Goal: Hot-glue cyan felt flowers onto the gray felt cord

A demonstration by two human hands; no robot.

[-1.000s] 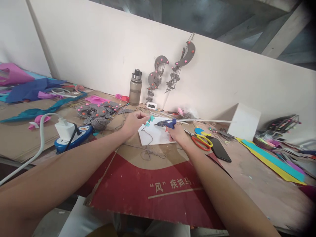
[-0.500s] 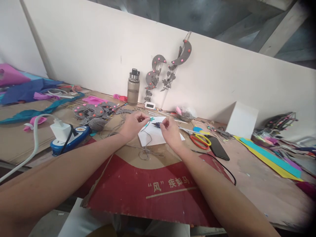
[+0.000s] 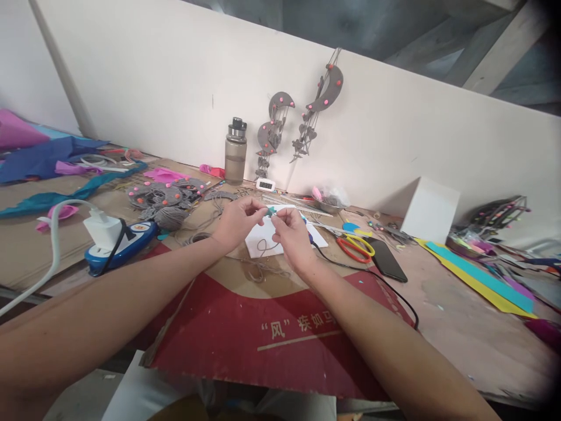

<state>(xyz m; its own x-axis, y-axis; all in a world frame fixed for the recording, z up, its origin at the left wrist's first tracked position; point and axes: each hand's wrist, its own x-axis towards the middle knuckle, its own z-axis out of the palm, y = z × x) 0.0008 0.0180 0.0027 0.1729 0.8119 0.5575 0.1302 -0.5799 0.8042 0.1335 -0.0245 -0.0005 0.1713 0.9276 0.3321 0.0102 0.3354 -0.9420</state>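
Note:
My left hand [image 3: 240, 221] is closed, its thumb and finger pinching a small teal cut-out piece [image 3: 271, 211] with a pointed outline. From the right, my right hand [image 3: 293, 234] pinches the edge of the same piece. Grey yarn [image 3: 263, 245] loops down below the fingers onto a white sheet [image 3: 258, 248]. Behind my right hand, mostly covered by it, lies a dark blue tool [image 3: 311, 238] with a black cord [image 3: 350, 264]; it looks like a glue gun. Scissors [image 3: 355, 248] with red and yellow handles rest to its right.
A phone [image 3: 387, 261] lies beyond the scissors. To the left are a blue power strip [image 3: 123, 248] with a white plug and a ball of grey yarn [image 3: 170, 216]. A water bottle [image 3: 235, 155] stands by the wall, near hanging grey moon-shaped decorations [image 3: 331, 88].
My right hand has moved left from the dark blue tool to meet my left hand at the teal piece. The piece now sits between both hands' fingertips.

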